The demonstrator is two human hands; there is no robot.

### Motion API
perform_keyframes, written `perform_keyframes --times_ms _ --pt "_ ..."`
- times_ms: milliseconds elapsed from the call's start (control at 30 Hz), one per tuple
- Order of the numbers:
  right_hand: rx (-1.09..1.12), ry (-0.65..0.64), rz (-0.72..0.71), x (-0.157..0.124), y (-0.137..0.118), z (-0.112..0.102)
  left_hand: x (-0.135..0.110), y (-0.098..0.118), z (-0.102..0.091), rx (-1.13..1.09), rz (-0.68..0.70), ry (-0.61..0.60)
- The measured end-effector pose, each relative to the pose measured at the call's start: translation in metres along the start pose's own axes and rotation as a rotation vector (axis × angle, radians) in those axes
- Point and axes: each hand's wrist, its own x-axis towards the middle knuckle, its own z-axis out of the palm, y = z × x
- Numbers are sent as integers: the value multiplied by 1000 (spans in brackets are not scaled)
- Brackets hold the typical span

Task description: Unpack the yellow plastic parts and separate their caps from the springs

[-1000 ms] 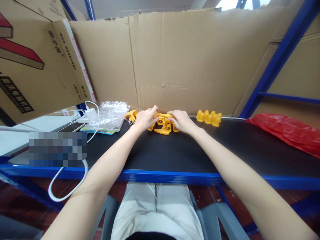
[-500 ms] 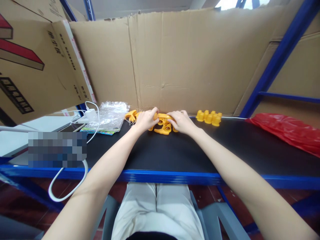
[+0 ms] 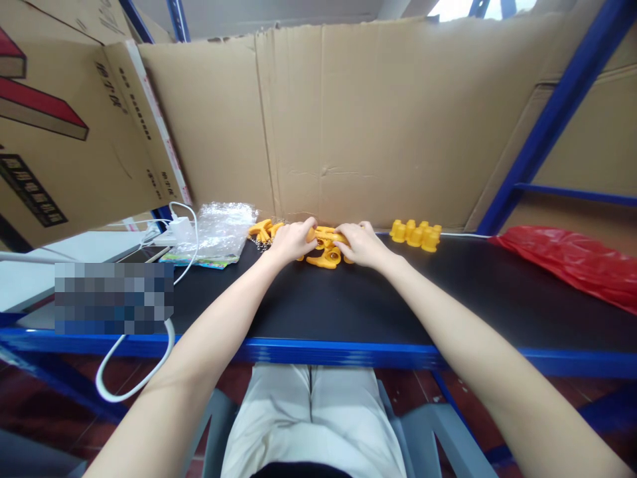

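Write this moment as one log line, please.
left hand: touching yellow parts | right hand: touching yellow parts | yellow cup-shaped pieces: right of hands

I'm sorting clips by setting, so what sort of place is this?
Probably a makeshift workstation, perhaps in a workshop or storeroom: a black worktop edged by blue metal framing, with a large cardboard sheet standing behind it.

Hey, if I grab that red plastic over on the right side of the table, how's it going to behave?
The red plastic is probably floppy, as its wrinkles and soft folds suggest. Its glossy sheen hints that it may feel slippery. Spread long and low on the black tabletop, it would likely bunch up or slide rather than roll.
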Motion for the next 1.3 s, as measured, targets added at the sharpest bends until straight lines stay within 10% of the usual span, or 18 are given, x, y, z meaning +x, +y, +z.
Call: perform_keyframes --times_ms 1300 --pt "12 -14 -19 -2 0 5 -1 -5 -4 -32 -34 -31"
